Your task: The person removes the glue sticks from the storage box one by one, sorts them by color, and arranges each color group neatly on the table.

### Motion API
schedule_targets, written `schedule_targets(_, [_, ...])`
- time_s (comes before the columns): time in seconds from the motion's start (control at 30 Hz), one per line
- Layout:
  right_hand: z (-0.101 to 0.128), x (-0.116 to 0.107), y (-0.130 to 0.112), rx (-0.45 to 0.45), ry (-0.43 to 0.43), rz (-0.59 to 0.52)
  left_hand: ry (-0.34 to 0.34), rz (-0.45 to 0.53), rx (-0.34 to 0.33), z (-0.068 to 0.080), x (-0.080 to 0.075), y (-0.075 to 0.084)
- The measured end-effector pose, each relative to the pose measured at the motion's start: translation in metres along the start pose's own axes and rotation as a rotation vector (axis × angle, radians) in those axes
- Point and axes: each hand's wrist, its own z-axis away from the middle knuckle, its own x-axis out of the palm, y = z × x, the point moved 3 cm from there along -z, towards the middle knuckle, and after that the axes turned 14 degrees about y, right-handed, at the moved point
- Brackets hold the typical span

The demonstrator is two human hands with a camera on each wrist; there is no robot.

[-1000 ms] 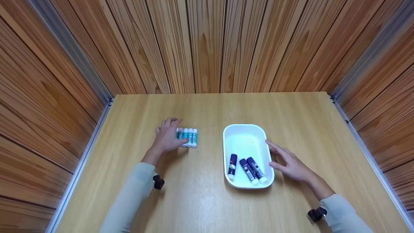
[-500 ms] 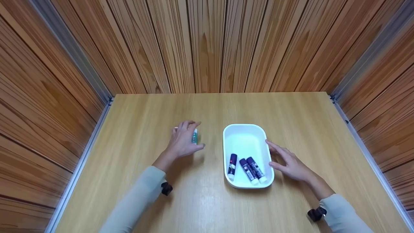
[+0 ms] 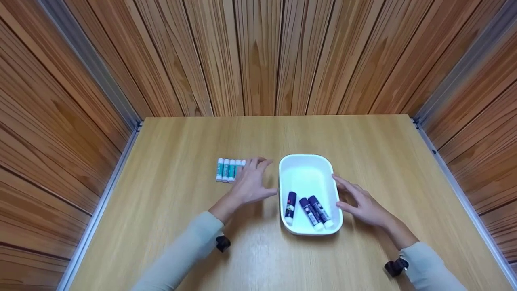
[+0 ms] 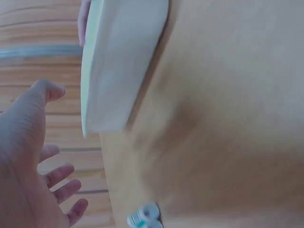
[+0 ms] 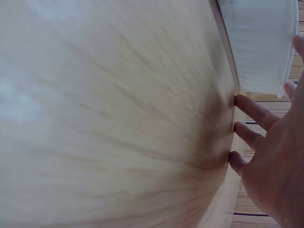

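In the head view my left hand (image 3: 250,184) hovers with spread fingers between a row of several slim white-and-teal glue sticks (image 3: 225,169) and a white tray (image 3: 305,173). It holds nothing, and it hides the row's right end. The left wrist view has the hand (image 4: 28,152) beside the tray's wall (image 4: 123,61), with glue stick ends (image 4: 142,216) low in the picture. My right hand (image 3: 363,206) touches the tray's right rim with thumb and a finger. Other fingertips (image 5: 237,99) of it rest on the table, as the right wrist view shows.
Three dark-capped glue sticks (image 3: 311,214) lie in the front half of the tray, one apart at the left. A wooden table (image 3: 181,141) bears everything. Wood-panelled walls (image 3: 258,60) with grey metal corner rails (image 3: 97,64) enclose its back and sides.
My left hand has moved right across the row of white-and-teal glue sticks towards the tray, uncovering the row's left end. My right hand and the tray have stayed put.
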Motion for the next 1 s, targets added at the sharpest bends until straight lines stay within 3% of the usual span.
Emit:
schedule_targets(0.6, [0.002,-0.001,-0.001,0.004,-0.002,-0.015,-0.141,0.047,0.061,0.014,0.033,0.080])
schedule_targets(0.83, [0.001,-0.001,-0.001,-0.004,-0.004,-0.011,-0.147,0.069,0.065,0.015,0.048,0.098])
schedule_targets(1.0, [0.001,-0.001,-0.001,-0.001,0.001,-0.004,-0.165,0.061,0.018,0.016,0.062,0.103])
